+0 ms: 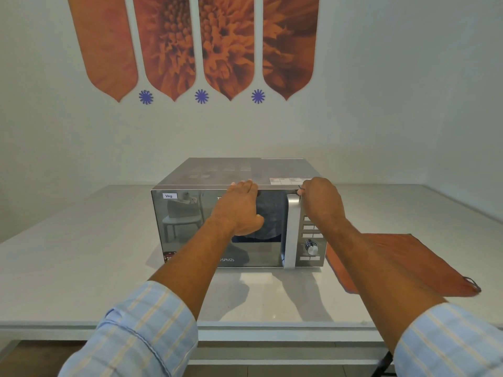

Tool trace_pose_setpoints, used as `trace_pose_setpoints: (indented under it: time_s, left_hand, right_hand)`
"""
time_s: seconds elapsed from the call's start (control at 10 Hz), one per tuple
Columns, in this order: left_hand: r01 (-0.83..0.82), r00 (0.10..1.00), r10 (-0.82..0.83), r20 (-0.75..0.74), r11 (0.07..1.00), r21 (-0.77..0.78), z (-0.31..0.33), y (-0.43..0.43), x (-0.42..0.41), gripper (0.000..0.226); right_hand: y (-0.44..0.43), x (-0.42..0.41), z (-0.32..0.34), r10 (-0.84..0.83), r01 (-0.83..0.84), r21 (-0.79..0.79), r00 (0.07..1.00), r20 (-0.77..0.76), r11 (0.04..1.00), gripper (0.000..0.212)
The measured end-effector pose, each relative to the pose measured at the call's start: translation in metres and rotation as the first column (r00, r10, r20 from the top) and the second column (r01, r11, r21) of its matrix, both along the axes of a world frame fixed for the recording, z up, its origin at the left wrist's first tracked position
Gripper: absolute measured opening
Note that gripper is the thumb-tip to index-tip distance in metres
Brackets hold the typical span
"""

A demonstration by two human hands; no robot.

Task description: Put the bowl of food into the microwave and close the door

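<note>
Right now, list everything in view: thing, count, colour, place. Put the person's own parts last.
microwave: one, silver with a dark mirrored door, centre of the counter, door shut
door handle: one, silver, upright at the door's right edge
control knob: one, silver, on the panel at the microwave's right
"Veg" label: one, white, door's top left corner
cloth: one, orange, flat on the counter right of the microwave
counter: one, pale grey, under everything
wall panels: four, orange flower print, on the wall above
star marks: three, blue, between the panel tips
bowl of food: none in view
left hand: one, on the door's top edge
right hand: one, at the handle's top
sleeves: two, light blue striped, bottom corners
</note>
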State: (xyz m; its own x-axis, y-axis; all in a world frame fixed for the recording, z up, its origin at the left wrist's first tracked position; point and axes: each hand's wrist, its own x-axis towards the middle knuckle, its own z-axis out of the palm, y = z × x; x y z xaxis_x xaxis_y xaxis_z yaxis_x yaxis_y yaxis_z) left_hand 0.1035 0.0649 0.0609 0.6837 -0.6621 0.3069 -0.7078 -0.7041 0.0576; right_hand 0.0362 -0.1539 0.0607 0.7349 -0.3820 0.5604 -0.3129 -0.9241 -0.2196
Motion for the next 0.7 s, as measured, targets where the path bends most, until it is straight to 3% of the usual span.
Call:
trace_pose_setpoints:
  time_s: [0.3, 0.5, 0.6, 0.7]
  left_hand:
    - [0.010, 0.999, -0.010, 0.049, 1.000, 0.011, -0.005, 0.001, 0.002, 0.089]
    - [-0.030, 0.991, 0.022, 0.129, 0.998, 0.061, -0.008, 0.001, 0.001, 0.097]
    - [-0.055, 0.988, 0.043, 0.147, 0.996, 0.075, -0.007, 0.000, -0.005, 0.102]
    - [-0.096, 0.977, 0.087, 0.196, 0.995, 0.040, -0.011, 0.002, -0.007, 0.116]
  right_hand:
    - [0.006, -0.007, 0.004, -0.011, 0.006, -0.077, 0.998, -0.060, 0.997, 0.020]
    - [0.013, -0.020, 0.005, 0.006, -0.010, -0.032, 0.994, -0.113, 0.999, 0.019]
    - [0.018, -0.031, 0.011, 0.052, -0.054, -0.018, 0.993, -0.104, 0.998, 0.019]
    - [0.020, -0.040, 0.017, 0.137, -0.136, -0.048, 0.991, 0.013, 0.990, 0.037]
